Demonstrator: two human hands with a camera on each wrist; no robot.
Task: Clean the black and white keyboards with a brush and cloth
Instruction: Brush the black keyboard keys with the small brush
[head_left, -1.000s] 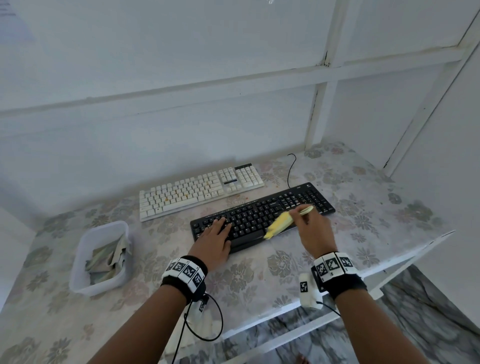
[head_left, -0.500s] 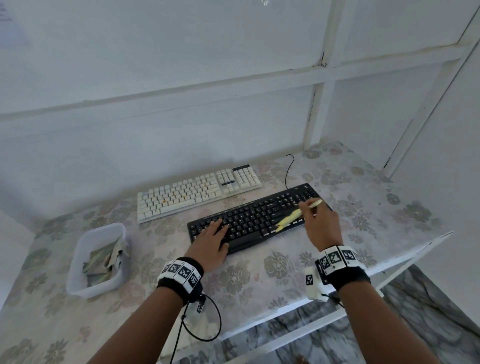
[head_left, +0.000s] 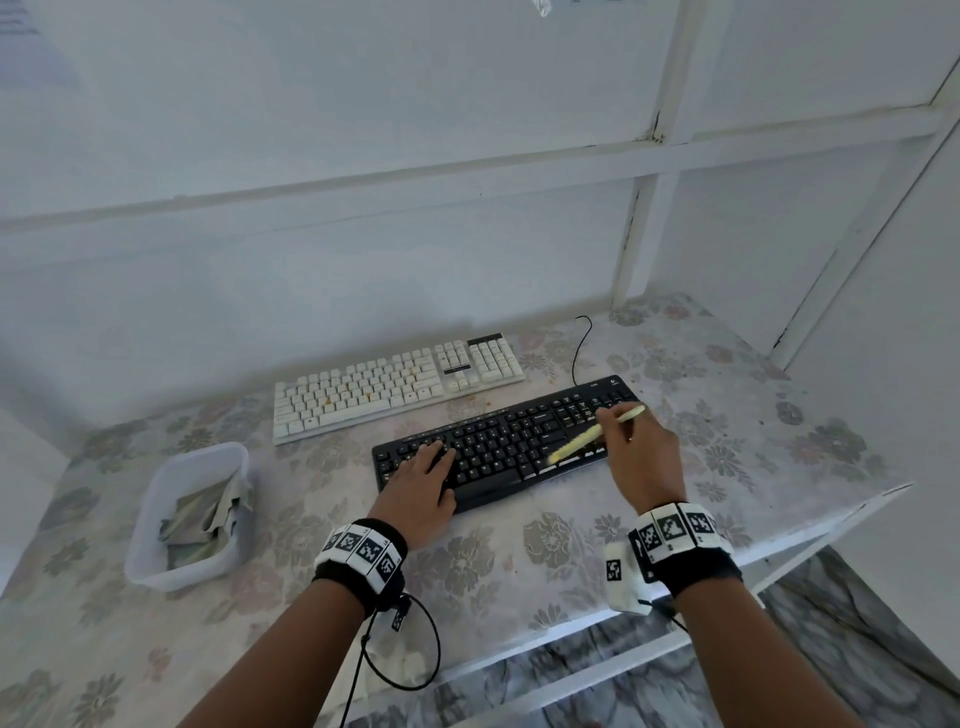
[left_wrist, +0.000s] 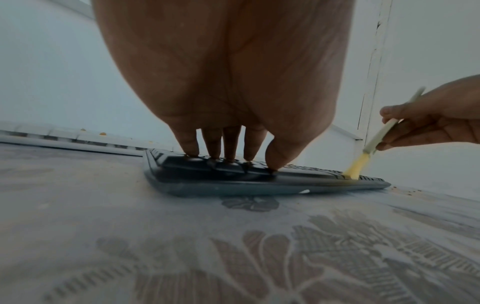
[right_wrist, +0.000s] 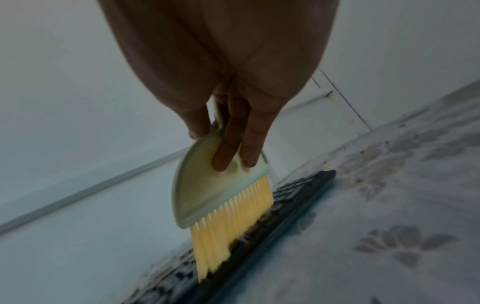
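The black keyboard (head_left: 498, 447) lies in front of the white keyboard (head_left: 395, 384), which has orange crumbs on its keys. My left hand (head_left: 431, 460) rests flat on the black keyboard's left keys with straight fingers (left_wrist: 230, 144). My right hand (head_left: 639, 457) grips a pale green brush (head_left: 576, 444) by its handle. Its yellow bristles (right_wrist: 228, 232) touch the keys near the keyboard's right end (right_wrist: 285, 216). In the left wrist view the brush (left_wrist: 358, 164) stands tilted over the far keys. A grey cloth (head_left: 208, 514) lies crumpled in a tub.
The clear plastic tub (head_left: 156, 493) stands at the left on the floral tablecloth (head_left: 519, 561). A black cable (head_left: 576, 353) runs behind the black keyboard. Crumbs (right_wrist: 363, 179) lie on the cloth past its right end. The table's edge (head_left: 857, 509) is at the right front.
My right hand has swept the brush to the right along the black keyboard, from its middle towards the right end. My left hand has stayed on the left keys.
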